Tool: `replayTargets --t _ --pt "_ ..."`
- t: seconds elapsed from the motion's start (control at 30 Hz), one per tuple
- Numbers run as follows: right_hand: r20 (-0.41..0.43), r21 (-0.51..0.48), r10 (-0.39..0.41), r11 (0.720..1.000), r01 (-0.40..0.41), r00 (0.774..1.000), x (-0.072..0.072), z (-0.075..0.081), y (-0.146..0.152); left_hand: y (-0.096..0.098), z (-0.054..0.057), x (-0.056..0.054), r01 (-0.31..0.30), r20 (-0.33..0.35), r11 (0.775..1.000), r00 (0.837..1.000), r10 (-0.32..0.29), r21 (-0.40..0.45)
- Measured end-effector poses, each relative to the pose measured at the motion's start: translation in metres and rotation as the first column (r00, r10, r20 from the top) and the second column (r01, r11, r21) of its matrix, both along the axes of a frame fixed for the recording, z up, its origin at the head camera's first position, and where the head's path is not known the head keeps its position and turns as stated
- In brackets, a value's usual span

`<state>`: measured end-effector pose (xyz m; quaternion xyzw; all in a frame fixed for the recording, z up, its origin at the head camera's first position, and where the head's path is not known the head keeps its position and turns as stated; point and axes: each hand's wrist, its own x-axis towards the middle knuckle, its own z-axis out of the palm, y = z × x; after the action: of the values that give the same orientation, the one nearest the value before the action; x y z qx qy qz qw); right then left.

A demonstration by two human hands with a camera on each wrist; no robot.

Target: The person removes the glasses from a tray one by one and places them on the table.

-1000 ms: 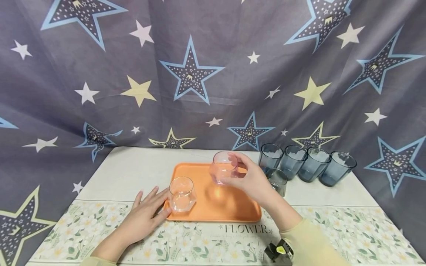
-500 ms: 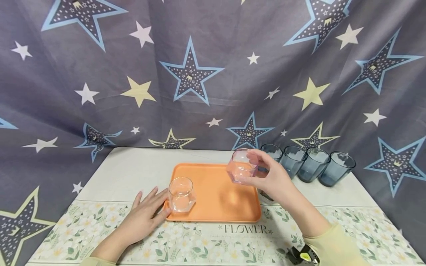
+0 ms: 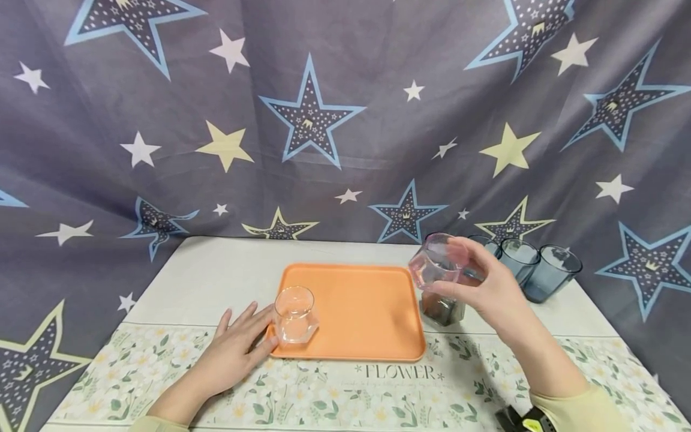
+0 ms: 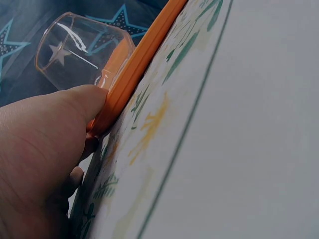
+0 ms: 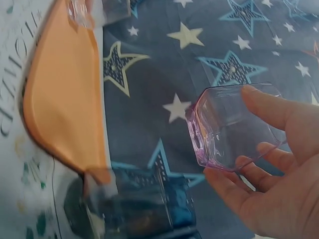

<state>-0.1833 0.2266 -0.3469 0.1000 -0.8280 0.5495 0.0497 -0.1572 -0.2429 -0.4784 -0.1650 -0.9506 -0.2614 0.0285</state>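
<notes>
My right hand (image 3: 493, 294) holds a pink-tinted clear glass (image 3: 432, 261) between thumb and fingers, raised and tilted just past the tray's right end. In the right wrist view the fingers curl round the pink glass's sides, and its faceted base faces away from the palm. My left hand (image 3: 237, 351) rests at the left edge of an orange tray (image 3: 356, 312), fingers spread and fairly straight. From the left wrist, its thumb (image 4: 89, 102) touches the tray rim beside a colourless faceted glass (image 3: 295, 318), which stands upright on the tray's left part.
A short dark grey glass (image 3: 442, 309) stands right of the tray, below the raised glass. Several tall blue glasses (image 3: 547, 276) line up at the back right, partly hidden by my right hand. Behind the table hangs a star-patterned curtain (image 3: 345, 120).
My right hand has carried the pink glass rightward from above the tray to beyond its right edge, over the grey glass. The left hand and the colourless glass have stayed put.
</notes>
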Motion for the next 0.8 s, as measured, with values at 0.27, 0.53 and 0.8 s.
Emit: replayTargets --t 0.27,0.53,0.8 --pt "-0.060 0.034 -0.066 0.997 0.068 0.996 0.004 -0.006 0.034 0.001 0.002 0.001 0.001 -0.011 1.000 1.000 -0.001 -0.007" --pt "-0.065 0.062 -0.144 0.987 0.148 0.988 0.006 -0.017 0.060 0.001 0.002 0.001 0.002 -0.014 1.000 1.000 -0.002 -0.005" --pt "-0.051 0.072 -0.176 0.981 0.179 0.983 0.002 -0.027 0.077 0.002 0.004 0.002 0.000 -0.017 1.000 1.000 0.000 -0.006"
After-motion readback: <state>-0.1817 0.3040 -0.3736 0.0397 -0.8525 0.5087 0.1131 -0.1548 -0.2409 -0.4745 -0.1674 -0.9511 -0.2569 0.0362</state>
